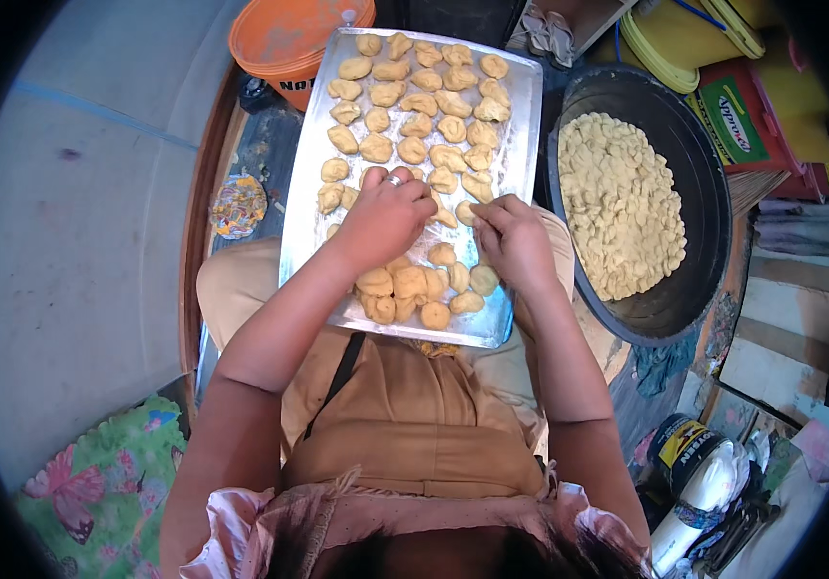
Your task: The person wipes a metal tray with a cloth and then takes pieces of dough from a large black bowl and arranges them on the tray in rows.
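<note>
A metal baking tray [303, 207] lies across my lap, carrying rows of small lumps of yellowish dough [376, 148]. More lumps are bunched together at its near end [409, 283]. My left hand [387, 220], with a ring on one finger, is closed over the middle of the tray. Its fingertips press on a stretched piece of dough [443, 215], partly hidden by the fingers. Close by on the right, my right hand [518, 239] pinches a small piece of dough [467, 212] between thumb and fingers near the tray's right side.
To the right stands a wide black basin [713, 232] holding a heap of small dough pieces [617, 203]. An orange bucket [284, 43] is beyond the tray's far left corner. Yellow buckets [665, 43] and a red box [747, 116] sit at the far right; a pale wall [106, 212] borders the left.
</note>
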Demonstrator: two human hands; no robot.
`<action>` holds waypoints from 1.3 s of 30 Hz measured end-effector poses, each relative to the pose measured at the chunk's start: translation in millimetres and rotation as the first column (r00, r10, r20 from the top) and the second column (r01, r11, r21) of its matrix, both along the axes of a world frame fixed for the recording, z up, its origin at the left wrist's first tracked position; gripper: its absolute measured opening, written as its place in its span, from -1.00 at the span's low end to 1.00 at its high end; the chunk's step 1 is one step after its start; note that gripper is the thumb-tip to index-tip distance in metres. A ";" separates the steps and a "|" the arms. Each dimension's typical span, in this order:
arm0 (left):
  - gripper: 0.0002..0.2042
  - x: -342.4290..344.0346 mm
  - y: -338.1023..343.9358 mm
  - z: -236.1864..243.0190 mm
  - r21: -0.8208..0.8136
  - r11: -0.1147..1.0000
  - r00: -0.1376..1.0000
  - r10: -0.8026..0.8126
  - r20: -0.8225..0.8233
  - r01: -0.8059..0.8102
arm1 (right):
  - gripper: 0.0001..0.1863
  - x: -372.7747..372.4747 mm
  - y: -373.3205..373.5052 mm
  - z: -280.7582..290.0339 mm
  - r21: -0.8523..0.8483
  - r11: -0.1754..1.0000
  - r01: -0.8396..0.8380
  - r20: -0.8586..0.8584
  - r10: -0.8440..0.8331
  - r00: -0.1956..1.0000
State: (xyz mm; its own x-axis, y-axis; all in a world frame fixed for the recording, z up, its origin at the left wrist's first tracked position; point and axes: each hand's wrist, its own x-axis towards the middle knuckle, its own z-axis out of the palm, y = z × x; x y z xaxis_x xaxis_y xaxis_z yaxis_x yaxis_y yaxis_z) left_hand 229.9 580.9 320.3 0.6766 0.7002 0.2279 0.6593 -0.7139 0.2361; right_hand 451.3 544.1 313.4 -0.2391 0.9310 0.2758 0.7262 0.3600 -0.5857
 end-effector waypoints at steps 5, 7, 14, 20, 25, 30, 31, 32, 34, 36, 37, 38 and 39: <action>-0.78 3.4 -3.7 8.0 -0.007 0.992 0.986 0.123 0.113 -0.123 | -0.82 -4.7 28.3 8.9 -0.066 0.987 0.149 -0.085 -0.155 0.984; -0.74 8.6 1.8 6.7 -0.001 0.991 0.982 0.134 0.131 -0.135 | -0.79 -7.9 37.6 5.8 -0.044 0.992 0.121 0.046 -0.119 0.992; -0.71 6.2 1.4 9.4 0.030 0.995 0.981 0.093 0.169 -0.099 | -0.75 -3.5 31.4 11.9 -0.175 0.956 0.236 -0.186 -0.267 0.946; -0.75 -45.0 -50.3 19.3 -0.203 0.947 0.952 0.279 0.127 -0.250 | -0.72 11.7 -27.1 25.2 -0.241 0.970 0.043 0.040 -0.035 0.999; -0.83 -57.6 -79.6 6.0 -0.283 0.943 0.977 0.201 0.073 -0.174 | -0.79 14.1 -51.0 21.5 -0.376 0.926 -0.036 -0.017 0.032 0.999; -0.78 -72.2 -76.6 4.0 -0.332 0.910 0.915 0.333 0.227 -0.249 | -0.83 -9.6 -28.9 33.2 -0.295 0.952 -0.075 -0.084 0.052 0.995; -0.76 -74.9 -73.7 3.9 -0.298 0.900 0.863 0.405 0.304 -0.317 | -0.82 -16.8 -23.6 39.1 -0.263 0.963 -0.067 -0.028 0.062 0.998; -0.76 -77.9 -72.1 5.8 -0.295 0.901 0.861 0.406 0.307 -0.319 | -0.82 -27.4 -17.2 38.2 -0.259 0.963 -0.069 -0.026 0.064 0.998; -0.73 -85.0 -70.6 11.4 -0.221 0.872 0.870 0.471 0.146 -0.436 | -0.84 -53.8 -3.7 31.1 0.003 0.993 -0.122 0.104 0.121 0.987; -0.72 -86.4 -65.0 12.4 -0.231 0.882 0.882 0.449 0.141 -0.412 | -0.84 -68.6 8.3 13.9 0.022 0.993 -0.114 0.174 0.108 0.979; -0.73 -91.2 -65.8 11.8 -0.376 0.851 0.886 0.443 0.136 -0.367 | -0.82 -77.4 11.8 10.8 0.034 0.992 -0.124 0.230 0.113 0.967; -0.75 -94.8 -65.7 10.7 -0.513 0.799 0.890 0.435 0.134 -0.313 | -0.82 -80.8 13.8 10.1 0.035 0.991 -0.131 0.229 0.120 0.966; -0.75 -95.8 -63.9 8.8 -0.513 0.798 0.889 0.439 0.134 -0.317 | -0.79 -83.4 15.2 10.3 0.040 0.995 -0.088 0.255 0.075 0.964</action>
